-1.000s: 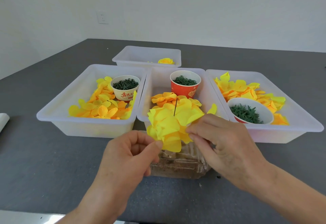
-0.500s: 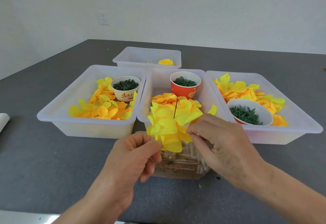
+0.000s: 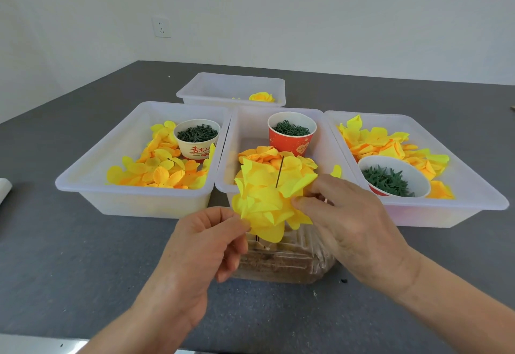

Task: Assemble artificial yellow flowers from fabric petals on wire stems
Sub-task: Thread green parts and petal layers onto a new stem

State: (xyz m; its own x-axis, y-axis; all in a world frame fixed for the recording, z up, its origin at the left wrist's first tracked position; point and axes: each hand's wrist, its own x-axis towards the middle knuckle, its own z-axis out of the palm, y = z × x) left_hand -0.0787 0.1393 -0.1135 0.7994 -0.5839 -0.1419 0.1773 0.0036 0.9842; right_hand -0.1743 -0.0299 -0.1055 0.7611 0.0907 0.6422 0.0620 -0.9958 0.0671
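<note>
Left hand pinches yellow flower lower edge; right hand pinches its right petals. Wire stem protrudes. Cream cup printed red "舌尖上", rest hidden.

four white bins, three cups of green bits, three piles of loose petals, one flower on a wire, another flower in the back bin, two hands, one clear tub, one wall outlet

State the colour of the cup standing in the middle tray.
Red, with a pale printed motif; the cup shows in the head view.
</note>
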